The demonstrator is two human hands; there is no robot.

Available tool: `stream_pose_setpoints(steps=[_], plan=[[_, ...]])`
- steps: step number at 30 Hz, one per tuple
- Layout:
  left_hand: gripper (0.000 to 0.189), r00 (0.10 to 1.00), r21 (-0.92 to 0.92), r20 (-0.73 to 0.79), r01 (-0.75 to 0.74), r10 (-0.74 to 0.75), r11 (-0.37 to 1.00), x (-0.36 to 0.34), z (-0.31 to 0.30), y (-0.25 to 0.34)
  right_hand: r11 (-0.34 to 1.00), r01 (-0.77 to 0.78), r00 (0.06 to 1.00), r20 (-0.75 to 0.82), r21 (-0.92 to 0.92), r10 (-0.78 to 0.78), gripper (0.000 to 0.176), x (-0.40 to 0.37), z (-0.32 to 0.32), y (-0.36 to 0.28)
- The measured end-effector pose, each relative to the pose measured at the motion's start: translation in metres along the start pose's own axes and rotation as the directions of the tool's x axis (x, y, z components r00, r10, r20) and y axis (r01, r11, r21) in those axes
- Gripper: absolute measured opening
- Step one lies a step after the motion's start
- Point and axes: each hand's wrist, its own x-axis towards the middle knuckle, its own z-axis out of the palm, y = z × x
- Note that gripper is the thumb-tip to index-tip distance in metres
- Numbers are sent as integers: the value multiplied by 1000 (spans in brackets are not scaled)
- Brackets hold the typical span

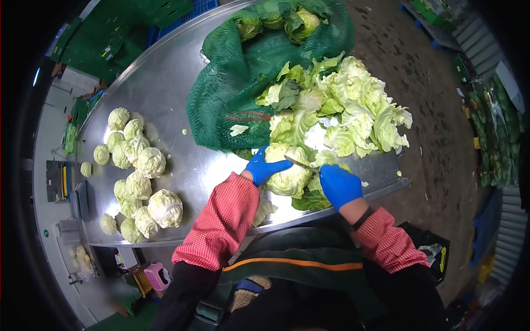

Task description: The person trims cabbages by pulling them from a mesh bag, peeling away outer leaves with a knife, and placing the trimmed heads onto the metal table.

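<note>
My left hand, in a blue glove, holds a pale green cabbage from its left side, near the table's front edge. In my right hand, also blue-gloved, is a knife, its blade lying across the cabbage's upper right side. Loose leaves are heaped beyond and to the right of the cabbage. Darker green leaves lie just below it. A green net bag spreads over the table behind, with several cabbages in its far end.
On the left of the metal table sit several trimmed cabbages. Green crates stand beyond the table's far left edge. Stacked net bags are at the far right, past the floor. A pink container is below the table's left front.
</note>
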Motion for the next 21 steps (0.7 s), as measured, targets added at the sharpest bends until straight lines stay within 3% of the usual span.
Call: stream_pose_setpoints(steps=[2,3,6,8,9,10,11,14,16,18,21], plan=[[91,1000,-23,-13,26,-26,999,11,4,-6,997,-58,998,-14,50,59,11,9,5,3],[86,999,-208,10,45,-44,977,15,7,-10,994,-83,996,-19,75,85,12,11,8,2],[109,999,-256,47,8,4,967,29,10,-28,963,-182,983,10,199,184,15,11,23,-1],[117,992,148,-116,-22,40,989,-2,19,2,929,-313,950,58,199,308,20,31,19,7],[119,987,203,-125,-78,105,976,-8,30,-1,906,-372,928,78,201,364,23,42,16,8],[120,975,261,-137,-133,172,956,-12,32,-2,910,-339,941,105,240,323,25,48,8,5],[122,991,-18,-50,-126,125,992,-12,26,0,911,-304,952,132,277,278,28,52,-5,4],[123,987,-249,-43,-159,154,955,-11,17,-12,920,-231,970,148,315,193,44,53,-26,-9],[124,978,12,-52,-201,201,980,-20,20,-7,946,-177,982,119,273,149,48,56,-27,-22],[126,926,-154,-38,-376,375,914,-18,27,-22,958,-108,994,34,266,102,41,70,-4,-18],[128,833,5,-41,-552,551,834,-34,24,-26,963,-45,998,-38,264,57,34,93,37,4]])
